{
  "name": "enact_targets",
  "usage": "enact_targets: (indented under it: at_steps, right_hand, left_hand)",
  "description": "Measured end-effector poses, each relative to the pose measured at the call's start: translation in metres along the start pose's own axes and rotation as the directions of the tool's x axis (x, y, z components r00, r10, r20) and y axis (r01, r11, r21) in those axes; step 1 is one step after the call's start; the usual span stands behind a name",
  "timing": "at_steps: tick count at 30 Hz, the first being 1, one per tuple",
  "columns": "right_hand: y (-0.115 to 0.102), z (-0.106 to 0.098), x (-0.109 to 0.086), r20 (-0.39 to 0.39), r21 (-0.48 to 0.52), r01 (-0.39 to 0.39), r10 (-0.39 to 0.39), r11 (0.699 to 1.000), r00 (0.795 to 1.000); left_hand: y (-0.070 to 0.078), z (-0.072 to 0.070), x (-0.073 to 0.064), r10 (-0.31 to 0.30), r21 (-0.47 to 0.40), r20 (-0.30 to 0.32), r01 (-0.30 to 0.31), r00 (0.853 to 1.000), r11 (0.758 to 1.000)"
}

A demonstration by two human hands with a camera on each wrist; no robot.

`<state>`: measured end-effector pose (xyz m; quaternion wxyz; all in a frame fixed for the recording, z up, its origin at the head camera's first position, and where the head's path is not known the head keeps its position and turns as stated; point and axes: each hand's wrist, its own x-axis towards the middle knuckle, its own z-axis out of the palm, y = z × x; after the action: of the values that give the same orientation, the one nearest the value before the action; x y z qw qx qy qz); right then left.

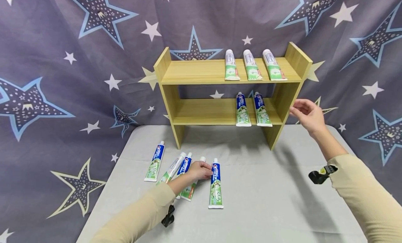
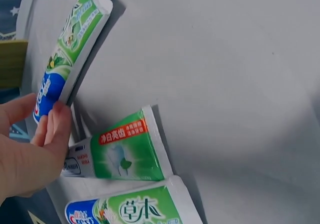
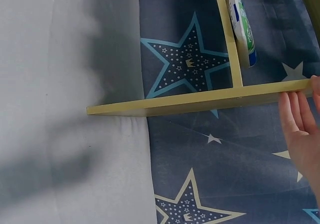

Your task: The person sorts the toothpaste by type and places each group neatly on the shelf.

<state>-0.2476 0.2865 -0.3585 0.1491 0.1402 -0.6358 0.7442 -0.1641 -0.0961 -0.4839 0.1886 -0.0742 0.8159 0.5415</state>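
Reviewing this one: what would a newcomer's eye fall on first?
Probably the large stars on the dark backdrop. Then comes the wooden shelf, five toothpaste tubes toward its right end and the right hand at that side. Nearer, the left hand is among loose tubes on the pale table.

The head view looks forward and down over table point(image 1: 257, 190) and shelf point(image 1: 198, 72). Closer in, the left-wrist view faces tubes point(image 2: 127, 151) beside the left hand point(image 2: 30, 159); the right-wrist view, turned sideways, faces the shelf's side panel point(image 3: 190, 100). The head view shares both areas.

starry drape point(image 1: 125, 58), pale grey tabletop point(image 1: 251, 187)
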Motion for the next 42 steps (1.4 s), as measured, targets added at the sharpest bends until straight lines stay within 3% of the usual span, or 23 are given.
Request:
enact_targets:
  at_steps: [6,15,19,25,35,42]
  right_hand:
    - [0.000,-0.001,0.001,-0.001,-0.030,-0.012,0.012,0.999,1.000]
    - [-0.005,-0.001,0.001,-0.009,-0.041,-0.055,0.055,0.998,0.998]
    - [-0.006,-0.001,0.000,-0.013,-0.052,-0.078,0.078,0.996,0.997]
    - [-0.008,0.001,-0.001,-0.005,-0.009,-0.102,0.102,0.995,0.995]
    - [-0.012,0.002,-0.001,-0.014,-0.021,-0.121,0.120,0.992,0.993]
    - [-0.012,0.002,-0.001,-0.021,-0.036,-0.130,0.129,0.991,0.991]
  left_hand:
    - [0.002,0.007,-0.005,0.016,0.162,-0.073,-0.004,0.997,0.987]
    - [0.007,0.016,-0.012,0.021,0.233,-0.100,0.003,0.995,0.972]
    - [0.007,0.021,-0.012,-0.003,0.270,-0.113,0.034,0.994,0.962]
    - [0.010,0.032,-0.013,-0.028,0.267,-0.112,0.057,0.993,0.962]
    - [0.014,0.043,-0.015,-0.050,0.331,-0.127,0.090,0.991,0.939]
    - [0.016,0.042,-0.014,-0.040,0.292,-0.129,0.076,0.991,0.953]
